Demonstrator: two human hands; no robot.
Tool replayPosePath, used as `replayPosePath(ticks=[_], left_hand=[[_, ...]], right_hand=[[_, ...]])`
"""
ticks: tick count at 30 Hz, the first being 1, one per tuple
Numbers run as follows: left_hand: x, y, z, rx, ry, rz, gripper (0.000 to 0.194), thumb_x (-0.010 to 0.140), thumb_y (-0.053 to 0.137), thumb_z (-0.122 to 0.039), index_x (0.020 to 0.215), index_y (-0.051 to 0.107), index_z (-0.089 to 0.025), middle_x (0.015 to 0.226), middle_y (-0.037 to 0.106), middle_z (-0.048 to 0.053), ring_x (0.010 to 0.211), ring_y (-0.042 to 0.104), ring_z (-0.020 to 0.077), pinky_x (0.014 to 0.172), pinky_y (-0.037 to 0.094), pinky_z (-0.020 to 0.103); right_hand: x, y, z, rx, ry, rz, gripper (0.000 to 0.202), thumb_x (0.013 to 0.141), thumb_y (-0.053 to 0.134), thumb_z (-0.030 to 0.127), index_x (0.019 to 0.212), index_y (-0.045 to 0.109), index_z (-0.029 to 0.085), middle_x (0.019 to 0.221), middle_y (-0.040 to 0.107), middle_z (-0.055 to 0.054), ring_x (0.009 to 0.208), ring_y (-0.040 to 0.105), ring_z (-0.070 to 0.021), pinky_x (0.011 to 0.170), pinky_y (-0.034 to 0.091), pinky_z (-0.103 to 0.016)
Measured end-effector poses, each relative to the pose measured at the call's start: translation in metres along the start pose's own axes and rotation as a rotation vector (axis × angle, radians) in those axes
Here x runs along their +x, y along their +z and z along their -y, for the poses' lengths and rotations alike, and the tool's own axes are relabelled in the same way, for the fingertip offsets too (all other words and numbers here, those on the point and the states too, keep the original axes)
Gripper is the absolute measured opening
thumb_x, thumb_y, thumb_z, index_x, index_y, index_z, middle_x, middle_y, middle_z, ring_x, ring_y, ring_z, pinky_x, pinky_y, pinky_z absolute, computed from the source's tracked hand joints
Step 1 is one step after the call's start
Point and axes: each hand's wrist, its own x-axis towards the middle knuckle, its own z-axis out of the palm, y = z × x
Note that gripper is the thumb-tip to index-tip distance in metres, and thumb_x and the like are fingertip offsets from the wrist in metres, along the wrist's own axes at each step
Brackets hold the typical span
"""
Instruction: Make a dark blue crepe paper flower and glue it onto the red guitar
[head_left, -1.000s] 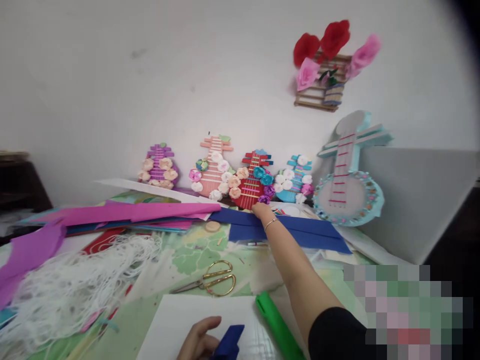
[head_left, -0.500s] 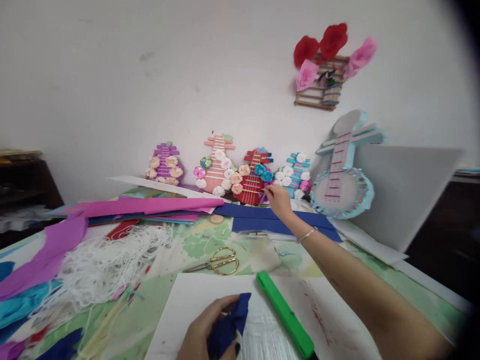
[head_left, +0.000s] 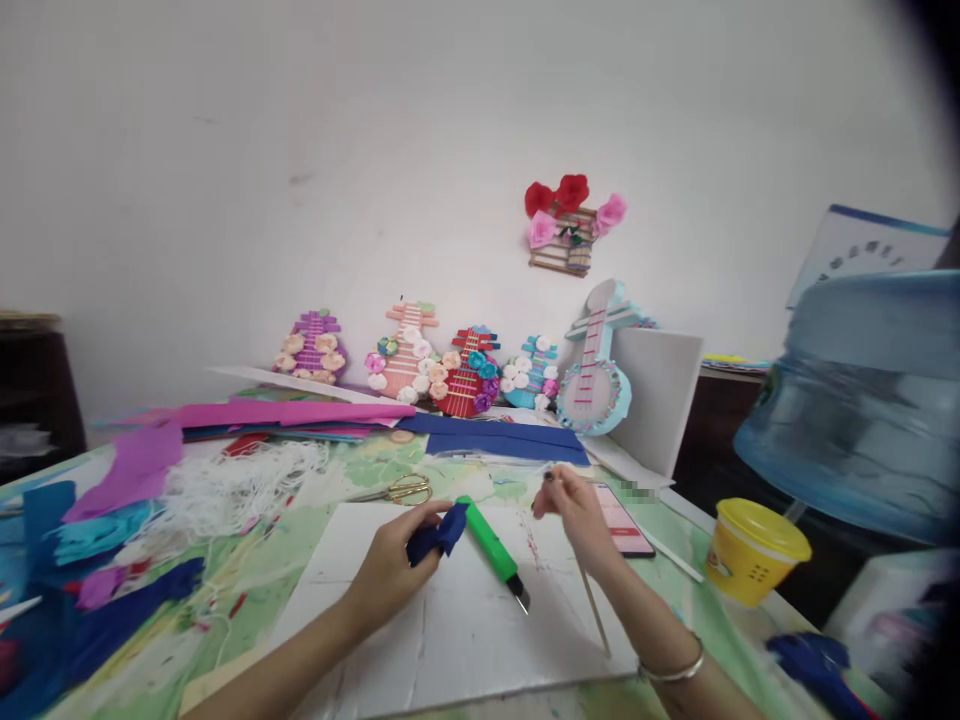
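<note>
My left hand [head_left: 401,565] is closed round a crumpled piece of dark blue paper [head_left: 437,535] above the white board [head_left: 450,640]. Beside it lies a green utility knife [head_left: 491,540] with its blade showing. My right hand [head_left: 566,505] is raised over the board's right part, fingers pinched together; whatever they hold is too small to name. A thin wooden stick [head_left: 594,605] rests on the board near my right wrist. Gold-handled scissors [head_left: 405,489] lie behind the board.
White string [head_left: 225,495] and coloured paper [head_left: 127,470] cover the left side. Decorated paper instruments [head_left: 469,375] stand along the wall. A phone [head_left: 622,520], a yellow tub [head_left: 757,550] and a large water bottle [head_left: 855,400] are on the right.
My right hand has come back from the paper instruments to above the board. My left hand keeps the blue paper, now further forward. The view has shifted, showing more on the right.
</note>
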Motion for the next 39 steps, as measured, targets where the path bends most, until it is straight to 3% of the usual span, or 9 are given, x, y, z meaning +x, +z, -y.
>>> replayPosePath(ticks=[3, 5, 10, 14, 18, 21, 28, 33, 39], left_hand=[[0.012, 0.005, -0.015, 0.030, 0.067, -0.056, 0.043, 0.068, 0.049, -0.010, 0.110, 0.057, -0.020, 0.093, 0.068, 0.004, 0.088, 0.063, 0.0192, 0.078, 0.048, 0.030], [0.020, 0.010, -0.020, 0.050, 0.086, -0.102, 0.043, 0.068, 0.048, -0.009, 0.109, 0.055, -0.019, 0.089, 0.068, 0.003, 0.084, 0.063, 0.0181, 0.078, 0.048, 0.031], [0.019, 0.026, -0.007, 0.190, 0.181, -0.256, 0.042, 0.073, 0.048, -0.011, 0.114, 0.051, -0.019, 0.090, 0.067, 0.005, 0.083, 0.063, 0.0187, 0.076, 0.050, 0.032], [0.006, 0.033, 0.005, 0.294, 0.374, -0.211, 0.044, 0.078, 0.046, -0.012, 0.122, 0.046, -0.020, 0.100, 0.065, 0.008, 0.094, 0.062, 0.0204, 0.085, 0.048, 0.033], [0.000, 0.030, -0.001, 0.321, 0.330, -0.195, 0.047, 0.081, 0.046, -0.014, 0.127, 0.042, -0.019, 0.104, 0.064, 0.010, 0.098, 0.061, 0.0216, 0.087, 0.047, 0.033], [0.000, 0.028, -0.007, 0.299, 0.334, -0.167, 0.046, 0.080, 0.046, -0.013, 0.126, 0.043, -0.019, 0.100, 0.064, 0.008, 0.094, 0.061, 0.0211, 0.086, 0.048, 0.033], [0.000, 0.028, -0.005, 0.205, 0.329, -0.095, 0.047, 0.077, 0.048, -0.012, 0.124, 0.048, -0.019, 0.106, 0.064, 0.009, 0.099, 0.060, 0.0222, 0.088, 0.046, 0.034], [0.000, 0.028, -0.009, 0.126, 0.251, -0.067, 0.045, 0.077, 0.050, -0.014, 0.121, 0.048, -0.020, 0.106, 0.064, 0.008, 0.094, 0.061, 0.0199, 0.084, 0.047, 0.031], [0.002, 0.026, -0.022, -0.081, 0.129, -0.071, 0.037, 0.074, 0.052, -0.011, 0.109, 0.052, -0.021, 0.091, 0.066, 0.003, 0.083, 0.060, 0.0164, 0.077, 0.045, 0.028]], right_hand=[[-0.014, 0.015, -0.005, 0.005, 0.225, 0.172, 0.035, 0.078, 0.048, 0.054, 0.072, 0.046, 0.020, 0.046, 0.055, 0.003, 0.033, 0.042, -0.0092, 0.035, 0.027, -0.020], [-0.014, 0.023, 0.001, -0.037, 0.276, 0.276, 0.034, 0.078, 0.047, 0.051, 0.074, 0.051, 0.018, 0.046, 0.053, 0.004, 0.028, 0.032, -0.0054, 0.032, 0.019, -0.019], [-0.008, 0.044, 0.025, -0.038, 0.296, 0.152, 0.031, 0.074, 0.056, 0.045, 0.064, 0.052, 0.016, 0.046, 0.040, 0.008, 0.034, 0.022, -0.0018, 0.035, 0.015, -0.018], [-0.020, 0.057, 0.026, 0.018, 0.271, 0.154, 0.033, 0.066, 0.066, 0.046, 0.065, 0.056, 0.015, 0.047, 0.042, 0.007, 0.039, 0.029, -0.0034, 0.038, 0.020, -0.018], [-0.030, 0.056, 0.022, 0.078, 0.219, 0.146, 0.028, 0.060, 0.072, 0.040, 0.068, 0.060, 0.016, 0.060, 0.057, 0.001, 0.043, 0.038, -0.0055, 0.039, 0.023, -0.019], [-0.029, 0.051, 0.024, 0.122, 0.194, 0.106, 0.024, 0.063, 0.071, 0.038, 0.068, 0.059, 0.017, 0.064, 0.058, 0.000, 0.042, 0.039, -0.0052, 0.038, 0.023, -0.019], [-0.032, 0.051, 0.026, 0.166, 0.236, 0.140, 0.025, 0.066, 0.068, 0.038, 0.070, 0.055, 0.017, 0.061, 0.053, 0.004, 0.034, 0.030, -0.0019, 0.031, 0.021, -0.018], [-0.032, 0.050, 0.027, 0.251, 0.300, 0.141, 0.026, 0.066, 0.068, 0.037, 0.074, 0.052, 0.018, 0.051, 0.045, 0.009, 0.032, 0.026, -0.0014, 0.030, 0.018, -0.016], [-0.029, 0.042, 0.023, 0.418, 0.358, 0.184, 0.023, 0.066, 0.064, 0.030, 0.079, 0.050, 0.018, 0.058, 0.057, 0.004, 0.034, 0.018, 0.0002, 0.032, 0.011, -0.015]])
